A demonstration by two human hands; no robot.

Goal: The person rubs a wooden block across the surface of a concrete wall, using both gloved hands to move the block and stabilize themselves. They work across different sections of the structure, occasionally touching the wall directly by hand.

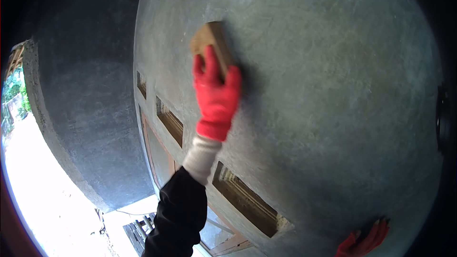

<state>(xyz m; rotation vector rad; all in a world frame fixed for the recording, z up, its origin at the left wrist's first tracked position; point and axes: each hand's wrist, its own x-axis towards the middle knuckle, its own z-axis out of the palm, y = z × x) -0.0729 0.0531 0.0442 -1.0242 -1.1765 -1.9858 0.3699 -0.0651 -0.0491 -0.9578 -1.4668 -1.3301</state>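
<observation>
My left hand [216,97], in a red glove with a pale knitted cuff, is wrapped round a brown block [216,47]. The block lies against the grey plastered wall [323,76], in the upper middle of the view. At the lower right my right hand [364,242], also gloved in red with bare fingertips, rests near the wall surface. Its fingers are spread with nothing visible between them, and part of it is cut off by the bottom of the view.
Recessed openings [245,202] run diagonally along the wall, above a wooden-framed door or window [228,245]. A darker wall [95,90] stands at the left, beside a bright outdoor area. Dark slats [138,233] show at the bottom.
</observation>
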